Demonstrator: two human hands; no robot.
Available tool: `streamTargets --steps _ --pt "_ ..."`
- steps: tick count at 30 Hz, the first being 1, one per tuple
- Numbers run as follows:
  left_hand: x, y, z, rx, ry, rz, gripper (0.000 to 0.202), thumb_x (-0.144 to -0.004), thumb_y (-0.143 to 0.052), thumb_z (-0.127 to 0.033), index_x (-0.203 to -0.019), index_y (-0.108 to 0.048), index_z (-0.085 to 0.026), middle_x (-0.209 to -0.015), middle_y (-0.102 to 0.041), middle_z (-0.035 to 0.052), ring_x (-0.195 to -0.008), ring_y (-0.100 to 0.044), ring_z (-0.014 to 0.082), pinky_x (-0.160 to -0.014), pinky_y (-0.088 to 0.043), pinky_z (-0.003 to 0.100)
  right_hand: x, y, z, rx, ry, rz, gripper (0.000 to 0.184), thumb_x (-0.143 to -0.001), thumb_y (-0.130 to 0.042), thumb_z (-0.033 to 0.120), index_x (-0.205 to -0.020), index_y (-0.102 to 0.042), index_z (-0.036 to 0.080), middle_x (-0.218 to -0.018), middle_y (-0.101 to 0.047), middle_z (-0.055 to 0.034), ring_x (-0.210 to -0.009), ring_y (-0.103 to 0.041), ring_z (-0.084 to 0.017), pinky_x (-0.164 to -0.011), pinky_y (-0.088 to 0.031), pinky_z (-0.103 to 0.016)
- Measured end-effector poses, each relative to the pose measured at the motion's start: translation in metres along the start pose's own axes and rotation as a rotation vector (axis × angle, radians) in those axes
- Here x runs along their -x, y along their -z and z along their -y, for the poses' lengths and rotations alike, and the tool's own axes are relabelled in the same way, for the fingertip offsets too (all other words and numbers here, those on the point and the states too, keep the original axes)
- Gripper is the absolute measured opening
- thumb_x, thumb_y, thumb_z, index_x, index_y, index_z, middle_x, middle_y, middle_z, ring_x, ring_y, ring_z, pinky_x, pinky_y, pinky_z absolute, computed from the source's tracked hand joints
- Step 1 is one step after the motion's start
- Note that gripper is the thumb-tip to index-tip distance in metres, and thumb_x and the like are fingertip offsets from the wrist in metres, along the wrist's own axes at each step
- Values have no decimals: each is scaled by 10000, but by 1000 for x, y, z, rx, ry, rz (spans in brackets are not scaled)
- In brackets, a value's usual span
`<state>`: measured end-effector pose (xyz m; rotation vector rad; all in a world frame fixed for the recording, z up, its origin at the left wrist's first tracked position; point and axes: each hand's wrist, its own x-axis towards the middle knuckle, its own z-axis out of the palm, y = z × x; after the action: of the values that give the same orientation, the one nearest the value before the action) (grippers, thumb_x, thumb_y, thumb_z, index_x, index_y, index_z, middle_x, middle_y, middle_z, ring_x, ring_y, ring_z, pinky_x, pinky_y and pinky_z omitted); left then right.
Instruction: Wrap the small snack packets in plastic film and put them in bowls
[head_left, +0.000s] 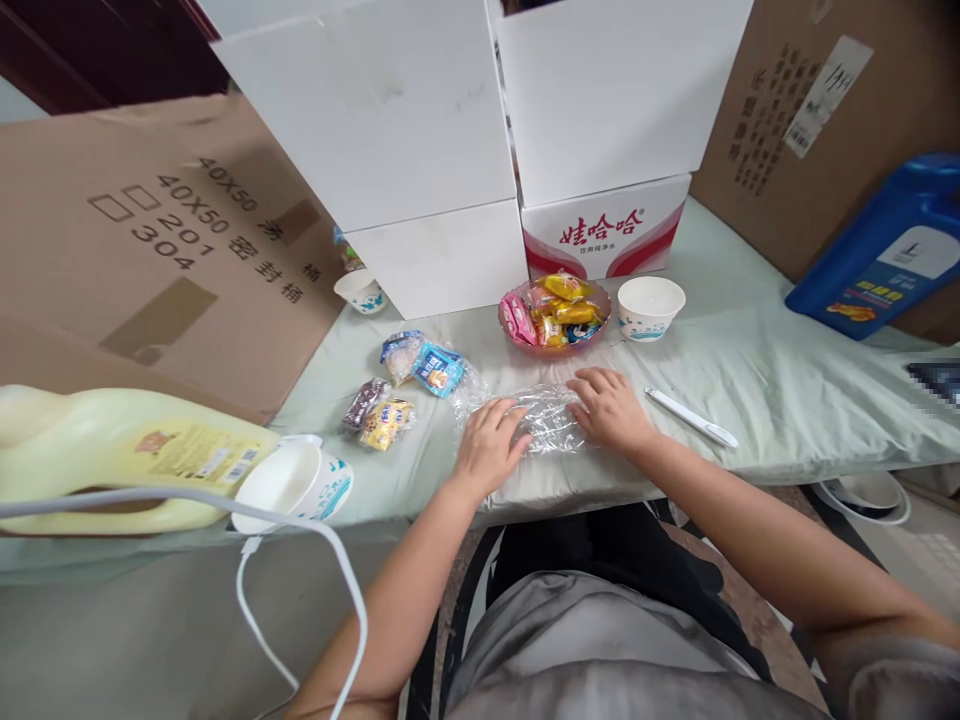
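Observation:
A crumpled clear plastic bag [544, 418] lies on the pale green cloth near the table's front edge. My left hand [489, 445] rests flat on its left end, fingers stretched out. My right hand [609, 405] lies on its right end, fingers spread and pressing down. Neither hand grips anything. Just beyond the bag stands a pink glass bowl [592, 333] filled with wrapped snacks. To the left of the bag lie several loose snack packets [420, 365].
A white paper bowl [649, 305] stands right of the pink bowl, a white pen-like tool [691, 417] lies right of my hand. White boxes [450, 150] stand behind. A yellow jug [112, 455], a tipped cup [296, 485], a white cable and a blue jug [892, 245] flank the area.

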<state>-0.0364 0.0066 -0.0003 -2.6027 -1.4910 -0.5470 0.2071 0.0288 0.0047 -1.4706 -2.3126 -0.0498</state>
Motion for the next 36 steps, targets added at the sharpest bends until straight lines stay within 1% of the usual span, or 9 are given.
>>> streamTargets --steps 3,7,10,16,20,23,27,33,36 --pt "6 -5 -2 34 20 189 532 -911 -522 -443 -1401 -462 -247 -1509 -396 111 -1426 -274 343 -1126 -258 579 18 -6 -11 -61 103 143 526 -924 -504 461 -1367 -511 179 -1452 -467 -150 -1355 -378 -342 -1083 -307 -527" --pt "31 7 10 106 -7 200 610 -891 -535 -494 -1423 -432 -215 -1535 -344 140 -1454 -214 340 -1154 -218 576 59 4 -36 -105 92 155 648 -905 -479 582 -1420 -452 190 -1504 -397 -163 -1417 -295 -352 -1111 -272 -571" --pt "55 18 15 157 -48 183 631 -825 -640 -458 -1385 -468 -223 -1469 -433 131 -1404 -328 321 -1137 -311 511 92 21 -47 -159 206 129 683 -868 -551 584 -1422 -440 199 -1488 -423 -154 -1402 -330 -337 -1107 -301 -551" --pt "76 28 2 221 -70 135 283 -862 -589 -271 -1141 -619 -239 -1073 -683 68 -1068 -603 254 -970 -470 452 132 38 -39 -224 203 34 252 -950 -469 222 -1141 -632 233 -1067 -694 -84 -1014 -614 -245 -869 -462 -437" --pt "73 35 -5 385 -53 99 176 -914 -470 -215 -878 -641 -228 -973 -699 53 -1056 -619 222 -933 -485 392 135 41 -33 -371 80 -33 187 -948 -479 272 -989 -657 232 -936 -697 -78 -911 -627 -240 -807 -486 -413" --pt "60 36 -3 466 151 75 157 -922 -465 -283 -925 -612 -226 -945 -705 47 -924 -665 196 -817 -517 329 126 39 -34 -448 -100 -38 245 -967 -427 327 -973 -650 229 -905 -699 -75 -850 -652 -229 -743 -509 -375" --pt "31 24 -1 411 355 61 152 -903 -480 -321 -919 -602 -231 -770 -690 9 -709 -660 181 -678 -493 287 107 29 -34 -309 -288 -58 279 -944 -417 356 -999 -649 212 -901 -713 -72 -788 -671 -236 -664 -496 -349" --pt "9 4 0 167 392 74 152 -786 -612 -203 -936 -626 -220 -917 -681 60 -833 -645 227 -740 -498 325 96 22 -36 5 -382 -45 324 -893 -494 395 -1108 -635 198 -1045 -667 -126 -809 -648 -260 -637 -482 -352" --pt "12 9 -8 46 375 -81 222 -794 -600 -193 -1014 -630 -187 -993 -633 110 -940 -611 272 -822 -496 386 98 22 -42 28 -351 -50 291 -893 -493 397 -1037 -644 194 -1027 -629 -135 -908 -618 -286 -723 -498 -389"
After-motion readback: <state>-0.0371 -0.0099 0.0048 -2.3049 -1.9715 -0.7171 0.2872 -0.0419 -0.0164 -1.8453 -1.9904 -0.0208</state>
